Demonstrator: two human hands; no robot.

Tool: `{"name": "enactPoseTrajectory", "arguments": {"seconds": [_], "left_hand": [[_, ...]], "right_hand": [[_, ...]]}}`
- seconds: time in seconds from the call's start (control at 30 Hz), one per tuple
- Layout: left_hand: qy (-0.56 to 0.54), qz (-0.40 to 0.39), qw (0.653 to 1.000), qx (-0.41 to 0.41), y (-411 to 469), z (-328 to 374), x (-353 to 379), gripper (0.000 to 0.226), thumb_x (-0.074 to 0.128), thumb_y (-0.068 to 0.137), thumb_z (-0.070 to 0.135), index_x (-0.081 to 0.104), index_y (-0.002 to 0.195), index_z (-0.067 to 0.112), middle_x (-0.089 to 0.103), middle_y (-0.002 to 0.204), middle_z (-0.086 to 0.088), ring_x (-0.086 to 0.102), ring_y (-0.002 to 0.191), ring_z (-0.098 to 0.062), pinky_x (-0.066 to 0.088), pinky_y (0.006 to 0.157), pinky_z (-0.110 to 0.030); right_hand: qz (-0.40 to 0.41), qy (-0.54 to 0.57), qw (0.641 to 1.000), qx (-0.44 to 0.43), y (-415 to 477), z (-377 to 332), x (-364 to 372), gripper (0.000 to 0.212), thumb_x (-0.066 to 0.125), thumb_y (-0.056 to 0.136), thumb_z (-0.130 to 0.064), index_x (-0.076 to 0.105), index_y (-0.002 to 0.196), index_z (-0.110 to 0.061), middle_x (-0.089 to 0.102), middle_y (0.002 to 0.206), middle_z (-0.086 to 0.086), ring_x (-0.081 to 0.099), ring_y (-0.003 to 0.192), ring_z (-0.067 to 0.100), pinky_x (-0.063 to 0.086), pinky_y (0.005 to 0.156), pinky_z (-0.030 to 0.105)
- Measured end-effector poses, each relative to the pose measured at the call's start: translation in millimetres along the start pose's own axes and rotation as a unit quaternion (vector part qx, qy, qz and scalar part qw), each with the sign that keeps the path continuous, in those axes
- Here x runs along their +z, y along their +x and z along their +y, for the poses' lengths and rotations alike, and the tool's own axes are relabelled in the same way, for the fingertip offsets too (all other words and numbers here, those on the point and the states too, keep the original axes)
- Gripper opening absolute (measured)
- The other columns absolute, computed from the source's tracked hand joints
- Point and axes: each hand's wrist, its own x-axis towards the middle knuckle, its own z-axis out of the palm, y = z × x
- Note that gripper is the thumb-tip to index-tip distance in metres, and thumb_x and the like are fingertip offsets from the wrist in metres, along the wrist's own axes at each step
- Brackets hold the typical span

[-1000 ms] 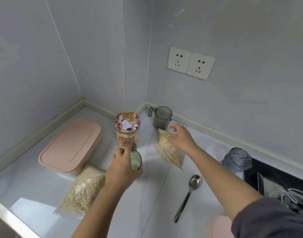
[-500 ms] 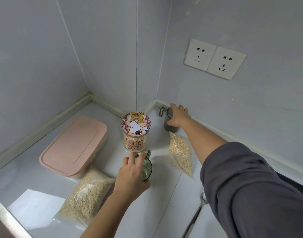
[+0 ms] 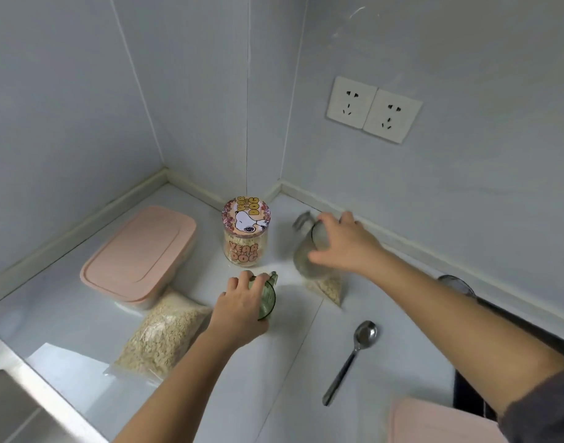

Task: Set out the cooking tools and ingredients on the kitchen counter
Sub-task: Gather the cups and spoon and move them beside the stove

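The left hand (image 3: 242,310) curls its fingers over the rim of a green cup (image 3: 268,299) at the middle of the white table (image 3: 290,378). The hand covers most of the cup, so only its right edge and a small lip show. Whether it stands on the table or is tipped cannot be told.

Farther right, the right hand (image 3: 344,246) wraps thumb and fingers round a grey see-through cup (image 3: 302,252). The cup is smeared by motion blur, with its handle a vague loop at the far left. I cannot tell if its base touches the table. Under it lies a small bag of oats (image 3: 328,287), of which only the near end shows.

A jar with a dog lid (image 3: 246,231) stands upright in the far corner, between the two hands and apart from both. Left of it sits a pink lidded box (image 3: 140,254), with a larger bag of oats (image 3: 165,330) lying against its near side. A spoon (image 3: 354,356) lies near and right, its handle blurred.

The right forearm hides most of a grey object (image 3: 456,284) by the wall. A pink shape (image 3: 434,423) is cut off at the bottom edge, as is a steel sink (image 3: 12,407) at lower left.
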Motion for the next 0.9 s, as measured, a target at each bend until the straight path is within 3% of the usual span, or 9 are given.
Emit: {"name": "enactPoseTrajectory", "arguments": {"seconds": [0.17, 0.27, 0.37, 0.53, 0.63, 0.73, 0.8, 0.9], "left_hand": [[-0.006, -0.029, 0.999, 0.034, -34.3, 4.5, 2.2, 0.074, 0.064, 0.077, 0.046, 0.028, 0.139, 0.026, 0.037, 0.128, 0.0, 0.04, 0.112, -0.022, 0.047, 0.089, -0.035], [-0.01, -0.032, 0.998, 0.045, -51.6, 5.9, 4.1, 0.075, 0.064, 0.078, 0.045, 0.027, 0.141, 0.027, 0.034, 0.135, 0.001, 0.035, 0.123, -0.022, 0.046, 0.094, -0.035], [-0.01, -0.036, 0.998, 0.045, -59.3, 9.6, 4.2, 0.079, 0.064, 0.079, 0.044, 0.022, 0.144, 0.027, 0.026, 0.146, 0.002, 0.023, 0.136, -0.023, 0.041, 0.101, -0.038], [-0.016, -0.057, 0.998, 0.01, -65.4, 13.9, -0.1, 0.096, 0.067, 0.075, 0.043, 0.008, 0.149, 0.027, 0.01, 0.156, -0.003, 0.009, 0.145, -0.029, 0.033, 0.11, -0.042], [-0.015, -0.059, 0.998, -0.014, -63.9, 14.7, 0.2, 0.1, 0.069, 0.074, 0.044, 0.006, 0.149, 0.026, 0.016, 0.152, -0.005, 0.023, 0.138, -0.028, 0.04, 0.102, -0.039], [-0.021, -0.049, 0.998, -0.03, -57.2, 14.6, 4.5, 0.09, 0.068, 0.074, 0.046, 0.015, 0.144, 0.026, 0.031, 0.133, -0.002, 0.04, 0.117, -0.024, 0.049, 0.083, -0.032], [-0.032, -0.045, 0.998, -0.035, -54.0, 14.4, 5.1, 0.08, 0.069, 0.074, 0.044, 0.023, 0.137, 0.026, 0.035, 0.123, 0.0, 0.042, 0.108, -0.021, 0.048, 0.072, -0.028], [-0.043, -0.035, 0.998, -0.03, -52.0, 13.1, 2.0, 0.075, 0.07, 0.074, 0.041, 0.028, 0.134, 0.026, 0.036, 0.12, 0.0, 0.043, 0.106, -0.021, 0.047, 0.069, -0.028]], "right_hand": [[-0.105, -0.036, 0.994, -0.015, -76.6, -4.5, 62.8, 0.074, 0.063, 0.073, -0.051, 0.032, 0.136, -0.027, 0.035, 0.13, 0.008, 0.045, 0.115, 0.029, 0.048, 0.084, 0.038], [-0.095, -0.053, 0.994, 0.014, -94.0, -8.2, 88.2, 0.069, 0.06, 0.077, -0.05, 0.033, 0.134, -0.022, 0.034, 0.131, 0.007, 0.043, 0.114, 0.03, 0.043, 0.075, 0.036], [-0.071, -0.076, 0.993, 0.051, -99.2, -12.4, 102.4, 0.072, 0.057, 0.081, -0.057, 0.03, 0.138, -0.021, 0.033, 0.137, 0.007, 0.043, 0.118, 0.031, 0.039, 0.077, 0.037], [-0.106, -0.098, 0.988, 0.056, -104.6, -6.5, 97.3, 0.094, 0.042, 0.083, -0.074, -0.002, 0.153, -0.03, 0.021, 0.155, 0.01, 0.048, 0.124, 0.033, 0.043, 0.085, 0.037], [-0.164, -0.117, 0.978, -0.063, -107.8, 6.0, 74.1, 0.101, 0.065, 0.08, -0.043, -0.007, 0.151, -0.04, 0.0, 0.161, 0.005, 0.032, 0.137, 0.033, 0.045, 0.093, 0.038], [-0.196, -0.23, 0.94, -0.159, -101.0, 8.4, 66.3, 0.108, 0.065, 0.078, -0.002, -0.003, 0.15, -0.043, -0.016, 0.161, -0.002, 0.003, 0.148, 0.031, 0.04, 0.097, 0.039], [-0.178, -0.251, 0.93, -0.2, -90.8, 5.9, 70.6, 0.099, 0.055, 0.081, 0.008, 0.004, 0.151, -0.039, -0.003, 0.162, 0.001, 0.012, 0.146, 0.032, 0.041, 0.093, 0.039], [-0.146, -0.219, 0.945, -0.196, -81.8, 6.5, 78.0, 0.087, 0.061, 0.079, 0.001, 0.02, 0.148, -0.031, 0.033, 0.143, 0.006, 0.038, 0.121, 0.029, 0.048, 0.075, 0.038]]}}
